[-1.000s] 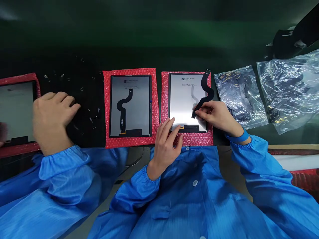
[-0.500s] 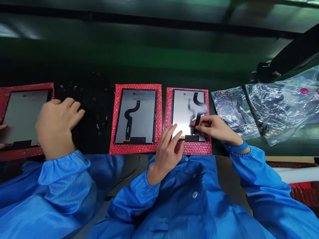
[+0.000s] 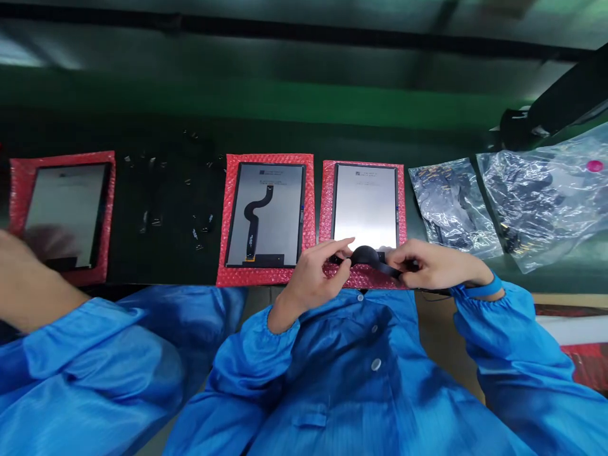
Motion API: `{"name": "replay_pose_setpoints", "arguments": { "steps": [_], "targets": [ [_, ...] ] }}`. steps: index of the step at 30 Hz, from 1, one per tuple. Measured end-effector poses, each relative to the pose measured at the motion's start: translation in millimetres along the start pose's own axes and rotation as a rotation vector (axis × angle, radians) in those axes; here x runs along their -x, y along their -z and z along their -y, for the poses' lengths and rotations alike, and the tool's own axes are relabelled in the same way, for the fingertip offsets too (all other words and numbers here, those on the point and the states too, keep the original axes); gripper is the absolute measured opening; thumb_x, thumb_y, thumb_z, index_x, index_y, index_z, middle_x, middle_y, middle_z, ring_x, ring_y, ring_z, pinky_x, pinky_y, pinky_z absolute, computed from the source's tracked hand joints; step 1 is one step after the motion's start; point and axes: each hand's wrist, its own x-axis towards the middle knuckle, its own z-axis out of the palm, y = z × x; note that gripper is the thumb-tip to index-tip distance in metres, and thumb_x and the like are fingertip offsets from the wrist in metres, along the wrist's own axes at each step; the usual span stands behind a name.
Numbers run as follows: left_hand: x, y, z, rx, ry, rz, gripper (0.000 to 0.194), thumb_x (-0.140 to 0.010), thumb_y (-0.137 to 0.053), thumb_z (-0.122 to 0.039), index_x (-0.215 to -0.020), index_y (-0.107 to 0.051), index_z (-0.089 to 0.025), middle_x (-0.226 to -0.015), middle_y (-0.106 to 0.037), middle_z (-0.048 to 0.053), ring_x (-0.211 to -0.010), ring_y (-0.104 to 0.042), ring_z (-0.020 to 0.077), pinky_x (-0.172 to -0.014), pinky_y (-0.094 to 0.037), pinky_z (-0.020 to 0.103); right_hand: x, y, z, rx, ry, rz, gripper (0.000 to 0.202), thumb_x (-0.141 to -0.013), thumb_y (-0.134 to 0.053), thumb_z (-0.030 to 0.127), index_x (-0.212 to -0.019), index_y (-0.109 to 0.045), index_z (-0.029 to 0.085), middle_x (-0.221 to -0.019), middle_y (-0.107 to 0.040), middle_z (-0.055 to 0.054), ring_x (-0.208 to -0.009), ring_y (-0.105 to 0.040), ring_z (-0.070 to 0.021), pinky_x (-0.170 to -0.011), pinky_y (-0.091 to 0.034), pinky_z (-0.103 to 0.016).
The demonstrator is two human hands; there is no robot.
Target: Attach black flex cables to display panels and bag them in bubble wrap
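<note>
A silver display panel (image 3: 365, 202) lies on a red bubble-wrap sheet (image 3: 327, 209) in front of me. Over its lower edge a black flex cable (image 3: 365, 256) is bent in a curve. My left hand (image 3: 319, 273) pinches the cable's left end between thumb and fingers. At the right, my right hand (image 3: 430, 265), with a blue band at the wrist, grips the other end. To the left, a second panel (image 3: 285, 221) rests on its own red sheet (image 3: 223, 253), with an S-shaped black cable (image 3: 251, 221) on it.
A co-worker's hand (image 3: 33, 278) is at the far left, near a third panel (image 3: 71, 202) on red wrap. Small dark parts (image 3: 196, 234) lie scattered between. Clear bags of cables (image 3: 456, 202) lie at the right, below a black object (image 3: 546, 120).
The black cable has moved down from the panel's upper right to its lower edge and is now between both my hands. The co-worker's hand has moved left and down.
</note>
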Motion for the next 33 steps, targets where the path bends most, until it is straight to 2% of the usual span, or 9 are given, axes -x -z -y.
{"name": "replay_pose_setpoints", "arguments": {
  "steps": [4,7,10,13,19,22,26,29,33],
  "targets": [
    [-3,7.3,-8,0.205,0.259,0.133,0.022,-0.094,-0.065,-0.030,-0.099,-0.080,-0.015,-0.091,-0.080,0.007,-0.078,-0.073,0.0186,-0.068,-0.060,0.028,3,7,2,-0.048,-0.002,-0.038,0.019,-0.077,-0.059,0.022,-0.062,-0.048,0.022,-0.062,-0.043,0.004,-0.060,-0.036,-0.0128,-0.056,-0.028,-0.029],
    [-5,7.5,-8,0.408,0.348,0.135,0.022,-0.091,-0.072,-0.035,-0.094,-0.079,-0.014,-0.089,-0.080,0.007,-0.077,-0.074,0.0178,-0.070,-0.061,0.027,2,11,0,-0.198,0.047,-0.163,0.013,-0.077,-0.066,0.028,-0.066,-0.063,0.020,-0.066,-0.060,0.000,-0.065,-0.052,-0.0164,-0.061,-0.040,-0.029],
    [-6,5.6,-8,0.606,0.418,0.138,0.034,-0.083,-0.081,-0.043,-0.099,-0.078,-0.013,-0.087,-0.080,0.008,-0.076,-0.074,0.0187,-0.073,-0.063,0.030,-3,13,-6,-0.311,0.058,-0.284,0.013,-0.075,-0.068,0.028,-0.065,-0.067,0.020,-0.067,-0.066,-0.002,-0.065,-0.058,-0.0175,-0.063,-0.047,-0.030],
    [-6,3.2,-8,0.678,0.453,0.156,0.036,-0.083,-0.082,-0.045,-0.099,-0.079,-0.012,-0.084,-0.079,0.008,-0.075,-0.072,0.0183,-0.073,-0.061,0.030,-9,12,-12,-0.351,0.027,-0.324,0.014,-0.076,-0.071,0.027,-0.065,-0.069,0.020,-0.065,-0.067,-0.002,-0.062,-0.059,-0.0164,-0.059,-0.047,-0.029],
    [-5,0.1,-9,0.647,0.428,0.169,0.038,-0.091,-0.071,-0.050,-0.079,-0.078,-0.014,-0.078,-0.072,0.007,-0.072,-0.063,0.0163,-0.072,-0.052,0.030,-15,12,-23,-0.467,0.034,-0.464,0.016,-0.079,-0.083,0.033,-0.079,-0.075,0.019,-0.064,-0.064,0.001,-0.054,-0.052,-0.0116,-0.050,-0.040,-0.025],
    [-4,-4.8,-8,0.629,0.435,0.113,0.035,-0.087,-0.075,-0.046,-0.069,-0.074,-0.017,-0.073,-0.065,0.003,-0.072,-0.057,0.0144,-0.072,-0.046,0.029,-18,12,-29,-0.585,0.076,-0.585,0.030,-0.077,-0.088,0.037,-0.099,-0.077,0.021,-0.075,-0.069,0.000,-0.054,-0.052,-0.0109,-0.048,-0.039,-0.025],
    [-3,-13.4,-6,0.658,0.520,-0.004,0.038,-0.081,-0.080,-0.046,-0.059,-0.067,-0.018,-0.064,-0.056,-0.002,-0.064,-0.045,0.0111,-0.064,-0.038,0.027,-24,11,-33,-0.674,0.094,-0.801,0.047,-0.076,-0.088,0.041,-0.118,-0.072,0.026,-0.103,-0.076,-0.004,-0.068,-0.063,-0.0144,-0.052,-0.046,-0.026],
    [-4,-17.0,-6,0.725,0.572,-0.067,0.036,-0.078,-0.083,-0.047,-0.063,-0.068,-0.018,-0.060,-0.056,-0.002,-0.059,-0.044,0.0107,-0.059,-0.036,0.027,-26,6,-32,-0.679,0.041,-0.851,0.045,-0.076,-0.088,0.043,-0.114,-0.073,0.024,-0.105,-0.077,-0.006,-0.070,-0.064,-0.0143,-0.056,-0.048,-0.027],
    [-7,-19.5,-12,0.738,0.528,-0.137,0.033,-0.077,-0.084,-0.045,-0.062,-0.070,-0.019,-0.062,-0.057,-0.001,-0.061,-0.048,0.0111,-0.061,-0.038,0.027,-23,-8,-23,-0.605,-0.028,-0.775,0.035,-0.076,-0.089,0.047,-0.097,-0.076,0.021,-0.087,-0.076,-0.005,-0.062,-0.060,-0.0131,-0.057,-0.049,-0.028]
  ]
}}
